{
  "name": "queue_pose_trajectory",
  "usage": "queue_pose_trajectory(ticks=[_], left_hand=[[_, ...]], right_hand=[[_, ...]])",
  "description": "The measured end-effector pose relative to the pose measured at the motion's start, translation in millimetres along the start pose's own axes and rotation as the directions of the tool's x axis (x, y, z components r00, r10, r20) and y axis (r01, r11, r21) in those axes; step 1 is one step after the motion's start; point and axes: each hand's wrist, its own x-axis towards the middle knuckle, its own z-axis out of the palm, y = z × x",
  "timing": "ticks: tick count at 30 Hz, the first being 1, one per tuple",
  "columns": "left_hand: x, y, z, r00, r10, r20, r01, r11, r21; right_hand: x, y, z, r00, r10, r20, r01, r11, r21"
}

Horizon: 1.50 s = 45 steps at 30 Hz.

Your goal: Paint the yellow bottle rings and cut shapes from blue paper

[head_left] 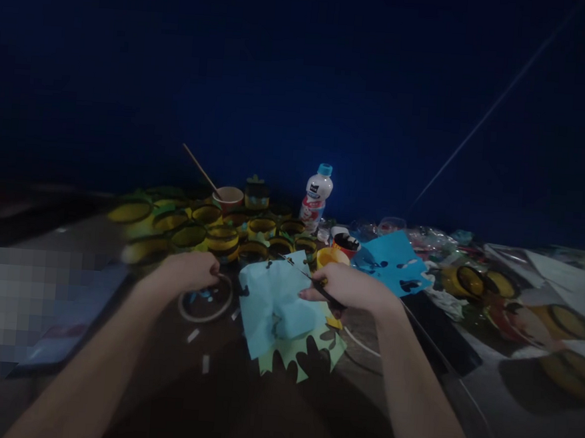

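Note:
My left hand (193, 269) is closed, fingertips pinched together at the rim of a round shallow dish (205, 320). Small blue paper pieces (201, 295) lie in that dish; whatever the fingers may hold is hidden. Scissors (328, 295) are in my right hand (350, 286), their blades pointing left over a light blue sheet of paper (261, 303). That sheet has cut-outs along its edges and lies partly over a pale green sheet (283, 358) with rounded notches cut out.
Many yellow-and-black ring-like cups (221, 241) crowd the back left. Behind stand a bottle with a blue cap (316, 197) and a cup (228, 199) holding a stick. A brighter blue sheet (390, 256), a dark flat object (444, 336) and more cups (463, 282) lie right.

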Motion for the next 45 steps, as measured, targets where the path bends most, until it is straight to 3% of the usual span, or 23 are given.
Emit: queue_pose_trajectory(ticks=[4,9,12,18,25,29,32,34,39,42,45], left_hand=[[-4,5,-9.3,0.999,0.029,-0.022,-0.030,1.000,-0.010],[-9,29,-6.5,0.975,0.077,-0.210,-0.097,0.991,-0.087],[-12,44,1.6,0.988,0.026,-0.151,-0.024,1.000,0.017],[-15,60,13.3,0.988,-0.022,-0.152,0.037,0.995,0.092],[-17,70,21.7,0.991,0.043,-0.127,-0.030,0.994,0.102],[-19,70,15.6,0.989,0.120,-0.084,-0.116,0.992,0.055],[-21,68,8.5,0.977,0.209,-0.042,-0.211,0.976,-0.049],[-19,64,8.4,0.967,0.253,-0.025,-0.252,0.946,-0.202],[-6,51,27.1,0.957,0.289,0.024,-0.209,0.748,-0.630],[0,49,32.9,0.933,0.348,0.091,-0.175,0.660,-0.731],[-2,48,21.7,0.891,0.444,0.098,-0.218,0.605,-0.766]], right_hand=[[-1,0,0,1.000,-0.006,-0.006,0.006,1.000,-0.008],[-3,-1,1,1.000,0.018,-0.004,-0.018,1.000,-0.023],[-2,-1,2,1.000,-0.004,-0.031,0.003,0.999,-0.049],[-1,-2,1,1.000,-0.012,-0.016,0.012,1.000,-0.027],[-2,-2,0,1.000,0.024,-0.002,-0.024,1.000,-0.001],[-2,0,0,1.000,0.012,-0.004,-0.012,1.000,0.015],[-5,-1,-3,0.999,-0.027,-0.031,0.028,0.999,0.024],[-8,-4,-4,0.996,-0.064,-0.057,0.067,0.997,0.044],[-15,-13,-7,0.980,-0.134,-0.149,0.153,0.980,0.129],[-15,-18,-7,0.975,-0.162,-0.153,0.187,0.968,0.165],[-18,-23,-7,0.978,-0.142,-0.152,0.171,0.965,0.198]])
